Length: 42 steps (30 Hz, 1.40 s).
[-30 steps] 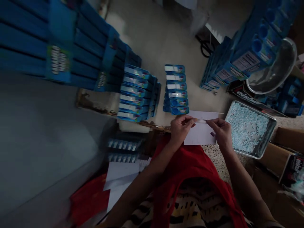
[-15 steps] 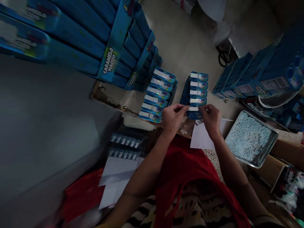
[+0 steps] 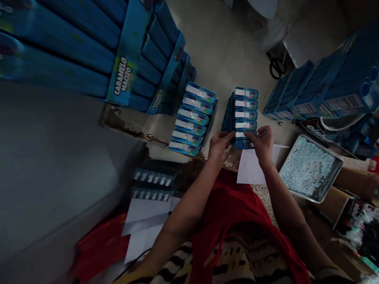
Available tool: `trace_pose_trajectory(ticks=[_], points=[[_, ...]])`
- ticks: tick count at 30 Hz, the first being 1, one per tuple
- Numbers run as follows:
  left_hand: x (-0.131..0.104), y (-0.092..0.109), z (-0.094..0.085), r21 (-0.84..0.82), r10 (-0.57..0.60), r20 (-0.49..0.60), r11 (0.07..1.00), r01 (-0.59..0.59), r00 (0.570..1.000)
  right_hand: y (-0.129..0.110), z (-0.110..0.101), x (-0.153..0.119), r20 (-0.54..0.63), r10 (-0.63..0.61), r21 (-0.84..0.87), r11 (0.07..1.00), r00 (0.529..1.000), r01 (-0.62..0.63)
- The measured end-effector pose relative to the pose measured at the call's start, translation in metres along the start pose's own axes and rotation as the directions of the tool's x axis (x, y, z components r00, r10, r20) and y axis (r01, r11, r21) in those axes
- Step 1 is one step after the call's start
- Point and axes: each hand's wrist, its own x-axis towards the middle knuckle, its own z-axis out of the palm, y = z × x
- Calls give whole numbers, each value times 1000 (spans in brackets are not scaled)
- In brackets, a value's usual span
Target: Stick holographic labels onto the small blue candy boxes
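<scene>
Several blue packs with white labels (image 3: 245, 104) form a row on the table. My left hand (image 3: 219, 145) is at the left side of this row near its front end, fingers pinched together against the pack edge. From the right, my right hand (image 3: 261, 142) touches the white label (image 3: 240, 135) on the second pack from the front, its thumb and fingertips near the label's right end. The frontmost pack (image 3: 244, 144) shows no white label. To the left stands a second row of labelled blue packs (image 3: 189, 123).
Tall stacks of blue boxes (image 3: 122, 79) stand at the left, more blue boxes (image 3: 308, 96) at the right. Black scissors (image 3: 276, 69) lie behind. White sheets (image 3: 250, 167) lie by my right forearm, beside a metal tray (image 3: 331, 185) of pale blue pieces.
The white label between my hands now lies on the second pack. My right hand has shifted slightly up along it, and my left hand has moved slightly right. The view has shifted a little.
</scene>
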Motion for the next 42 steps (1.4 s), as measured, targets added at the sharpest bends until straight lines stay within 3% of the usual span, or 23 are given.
trace_pose_trajectory(ticks=[3,7,9,12,15,18,22,26,33,36,40,42], points=[[-7,-6,1,-25,117,-84,992,-120,990,-10,-10,-4,24,-8,67,998,1000,6],[-49,1,-9,123,398,-104,914,-385,911,-32,-27,-17,55,-76,264,963,996,59],[-74,7,-13,153,361,28,920,-361,932,-39,-31,-24,60,-99,327,942,993,75],[-98,14,-10,96,123,268,983,-154,956,-43,-32,-32,60,-114,350,933,992,85],[-105,17,-3,21,92,261,995,-101,961,-41,-31,-37,84,-120,336,938,989,85],[-103,15,-5,32,195,163,979,-203,967,-33,-35,-42,146,-116,366,929,982,56],[-97,6,-18,172,332,54,926,-336,942,-19,-40,-49,249,-45,350,936,967,-47],[-87,0,-23,286,415,-37,876,-389,909,-12,-35,-49,134,-4,219,975,991,-26],[-72,7,-22,330,396,-15,869,-369,918,-15,-17,-37,87,-49,86,995,995,41],[-61,1,-23,346,381,-5,868,-356,924,-9,-11,-36,88,-74,22,997,993,72],[-36,-18,-21,283,185,-11,943,-174,983,12,-13,-23,-20,-168,-130,978,986,164],[-28,-24,-22,288,152,-90,950,-120,984,27,-17,-7,-10,-125,-110,986,992,124]])
